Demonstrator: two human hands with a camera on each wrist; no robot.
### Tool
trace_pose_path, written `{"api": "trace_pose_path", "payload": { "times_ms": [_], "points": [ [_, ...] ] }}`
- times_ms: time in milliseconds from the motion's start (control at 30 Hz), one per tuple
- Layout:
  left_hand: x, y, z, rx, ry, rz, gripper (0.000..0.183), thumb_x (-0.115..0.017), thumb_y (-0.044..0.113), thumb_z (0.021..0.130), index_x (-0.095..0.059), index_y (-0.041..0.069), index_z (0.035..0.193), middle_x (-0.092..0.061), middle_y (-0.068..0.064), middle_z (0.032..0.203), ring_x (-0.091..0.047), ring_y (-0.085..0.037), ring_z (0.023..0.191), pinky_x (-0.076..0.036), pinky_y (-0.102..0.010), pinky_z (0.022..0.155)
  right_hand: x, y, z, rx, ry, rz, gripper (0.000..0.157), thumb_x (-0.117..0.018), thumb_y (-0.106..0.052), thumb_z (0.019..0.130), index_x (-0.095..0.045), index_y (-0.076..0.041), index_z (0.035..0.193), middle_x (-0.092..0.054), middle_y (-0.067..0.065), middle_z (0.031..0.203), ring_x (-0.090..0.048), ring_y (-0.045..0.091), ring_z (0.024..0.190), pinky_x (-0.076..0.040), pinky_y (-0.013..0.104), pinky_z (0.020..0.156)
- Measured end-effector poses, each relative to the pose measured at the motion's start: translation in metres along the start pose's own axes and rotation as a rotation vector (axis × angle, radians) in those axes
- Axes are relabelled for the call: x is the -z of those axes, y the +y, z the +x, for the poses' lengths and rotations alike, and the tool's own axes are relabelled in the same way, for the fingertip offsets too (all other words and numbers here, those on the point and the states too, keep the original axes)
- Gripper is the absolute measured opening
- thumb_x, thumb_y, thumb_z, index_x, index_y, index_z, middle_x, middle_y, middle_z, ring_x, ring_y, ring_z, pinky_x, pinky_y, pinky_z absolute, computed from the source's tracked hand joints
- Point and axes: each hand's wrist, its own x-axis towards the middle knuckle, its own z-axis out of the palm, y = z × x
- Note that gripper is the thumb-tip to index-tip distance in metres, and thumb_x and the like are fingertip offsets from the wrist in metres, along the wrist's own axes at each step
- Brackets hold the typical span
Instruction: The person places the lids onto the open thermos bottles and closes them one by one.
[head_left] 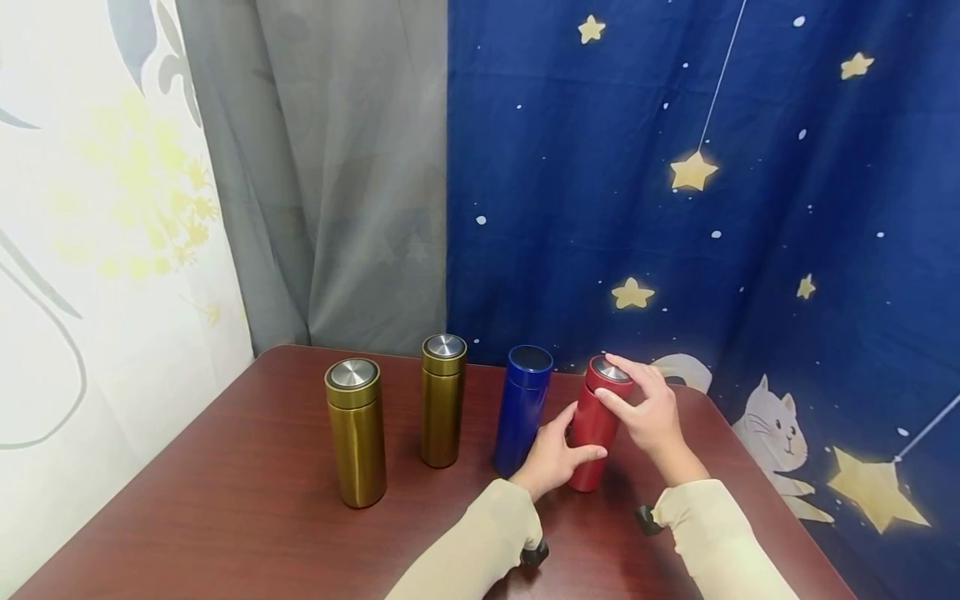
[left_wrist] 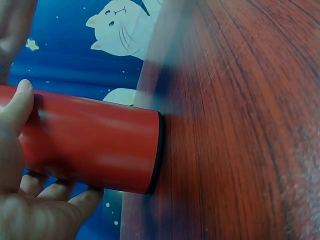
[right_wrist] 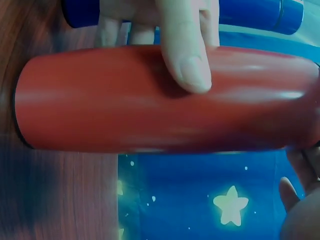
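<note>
A red thermos bottle [head_left: 592, 427] with a silver-topped lid [head_left: 611, 371] stands nearly upright at the right of the table. My left hand [head_left: 553, 457] grips its body from the left; in the left wrist view the thumb lies over the red thermos [left_wrist: 100, 142] and the fingers pass behind it. At the top, my right hand [head_left: 651, 412] holds the lid between thumb and fingers. The right wrist view shows the red body [right_wrist: 115, 105] lengthwise, the left thumb across it. Whether its base touches the table cannot be told.
Just left of the red one stands a blue thermos [head_left: 521, 408], close to my left hand. Two gold thermoses, one farther back [head_left: 442, 417] and one nearer [head_left: 358, 450], stand further left on the brown table [head_left: 247, 500]. Curtains [head_left: 570, 208] hang behind the table.
</note>
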Motion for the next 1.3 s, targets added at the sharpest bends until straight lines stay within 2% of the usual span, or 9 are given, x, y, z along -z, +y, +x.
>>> {"api": "trace_pose_path", "payload": {
  "times_ms": [167, 333, 500, 600, 700, 867, 1067, 1167, 1300],
  "points": [
    [0.000, 0.001, -0.001, -0.015, 0.010, -0.001, 0.068, -0.068, 0.041, 0.069, -0.035, 0.032, 0.128, -0.058, 0.008, 0.104, -0.057, -0.009, 0.090, -0.046, -0.028, 0.076, -0.008, -0.003, -0.001, -0.001, 0.110, -0.083, 0.053, -0.075, -0.036, 0.063, -0.058, -0.027, 0.112, -0.057, -0.002, 0.102, -0.043, 0.017, 0.095, -0.038, 0.040, 0.071],
    [-0.001, 0.000, -0.001, -0.018, 0.017, 0.007, 0.068, -0.068, 0.039, 0.069, -0.036, 0.030, 0.128, -0.058, 0.008, 0.104, -0.057, -0.008, 0.089, -0.045, -0.024, 0.075, -0.019, -0.007, 0.000, -0.011, 0.219, -0.198, 0.055, -0.075, -0.043, 0.059, -0.059, -0.017, 0.104, -0.054, 0.004, 0.093, -0.041, 0.022, 0.088, -0.032, 0.038, 0.070],
    [0.000, 0.000, -0.002, -0.010, -0.008, 0.009, 0.069, -0.068, 0.037, 0.071, -0.034, 0.029, 0.130, -0.057, 0.007, 0.107, -0.056, -0.008, 0.091, -0.045, -0.023, 0.076, -0.024, -0.013, 0.001, -0.061, 0.246, -0.285, 0.060, -0.072, -0.050, 0.059, -0.053, -0.011, 0.101, -0.050, 0.005, 0.092, -0.039, 0.023, 0.088, -0.028, 0.041, 0.072],
    [0.000, 0.000, -0.002, -0.004, -0.034, 0.005, 0.069, -0.067, 0.037, 0.072, -0.032, 0.029, 0.130, -0.056, 0.008, 0.107, -0.056, -0.007, 0.091, -0.045, -0.023, 0.077, -0.024, -0.014, 0.001, -0.101, 0.210, -0.234, 0.062, -0.071, -0.049, 0.060, -0.049, -0.010, 0.104, -0.048, 0.005, 0.096, -0.038, 0.022, 0.092, -0.032, 0.040, 0.075],
    [0.001, 0.001, -0.002, -0.001, -0.051, 0.001, 0.069, -0.066, 0.039, 0.071, -0.032, 0.029, 0.131, -0.056, 0.008, 0.107, -0.055, -0.007, 0.092, -0.044, -0.023, 0.077, -0.021, -0.014, 0.000, -0.115, 0.141, -0.098, 0.059, -0.071, -0.041, 0.065, -0.047, -0.011, 0.110, -0.048, 0.002, 0.110, -0.041, 0.020, 0.100, -0.040, 0.039, 0.079],
    [0.004, -0.001, -0.001, -0.002, -0.075, 0.001, 0.070, -0.064, 0.045, 0.071, -0.031, 0.030, 0.131, -0.056, 0.007, 0.108, -0.055, -0.008, 0.093, -0.044, -0.025, 0.077, -0.007, -0.010, 0.000, -0.067, -0.062, 0.178, 0.051, -0.067, -0.017, 0.075, -0.047, -0.016, 0.122, -0.042, 0.000, 0.128, -0.040, 0.019, 0.113, -0.043, 0.031, 0.082],
    [0.007, -0.001, 0.000, 0.013, -0.090, -0.010, 0.070, -0.064, 0.044, 0.071, -0.030, 0.032, 0.131, -0.055, 0.007, 0.108, -0.055, -0.009, 0.093, -0.045, -0.030, 0.078, 0.014, -0.017, 0.006, -0.033, -0.279, 0.430, 0.048, -0.058, 0.001, 0.078, -0.045, -0.003, 0.124, -0.044, 0.015, 0.123, -0.045, 0.022, 0.108, -0.041, 0.020, 0.081],
    [0.007, -0.001, -0.001, 0.029, -0.100, -0.009, 0.070, -0.064, 0.044, 0.071, -0.029, 0.034, 0.131, -0.055, 0.008, 0.108, -0.054, -0.009, 0.094, -0.045, -0.029, 0.078, 0.021, -0.021, 0.008, -0.051, -0.333, 0.442, 0.049, -0.058, 0.000, 0.078, -0.043, -0.002, 0.125, -0.047, 0.016, 0.120, -0.048, 0.023, 0.104, -0.044, 0.024, 0.078],
    [0.008, -0.001, -0.001, 0.037, -0.101, -0.015, 0.071, -0.064, 0.044, 0.071, -0.028, 0.034, 0.131, -0.054, 0.009, 0.109, -0.054, -0.010, 0.095, -0.045, -0.029, 0.077, 0.023, -0.015, 0.009, -0.069, -0.346, 0.355, 0.050, -0.062, -0.008, 0.078, -0.046, -0.011, 0.125, -0.049, 0.008, 0.120, -0.047, 0.023, 0.106, -0.043, 0.037, 0.082]
  ]
}}
